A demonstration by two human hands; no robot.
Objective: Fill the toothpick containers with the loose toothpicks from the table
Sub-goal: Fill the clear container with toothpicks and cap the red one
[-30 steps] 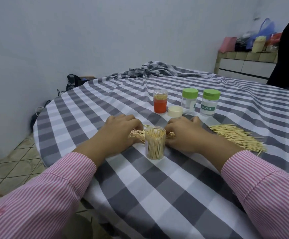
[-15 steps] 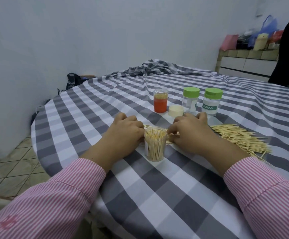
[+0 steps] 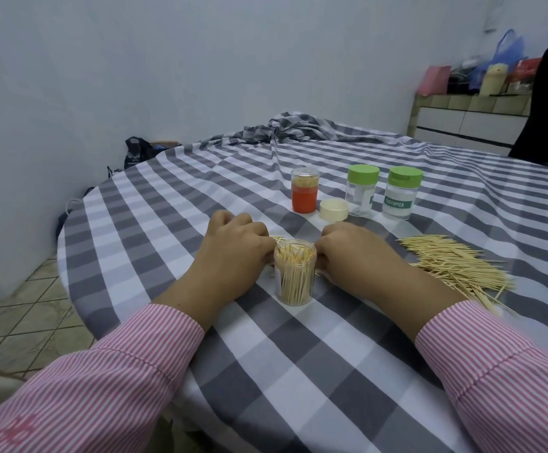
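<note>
Both hands, left (image 3: 233, 253) and right (image 3: 354, 253), pinch a toothpick bundle (image 3: 277, 239) behind the clear open jar (image 3: 294, 273); a knuckle nudge could tip it.

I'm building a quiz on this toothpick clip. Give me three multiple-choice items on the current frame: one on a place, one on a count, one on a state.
1. Where is the big pile of loose toothpicks?
A. right of the right hand
B. left of the left hand
C. behind the jars

2. How many containers have a green lid?
A. one
B. two
C. three

3. What state is the clear container between the hands in?
A. capped and empty
B. tipped over
C. upright, open, holding toothpicks

Answers:
1 A, the pile lies on the tablecloth beyond the right wrist.
2 B, one green lid sits beside the other.
3 C, toothpick tips show at its uncovered mouth.
</note>
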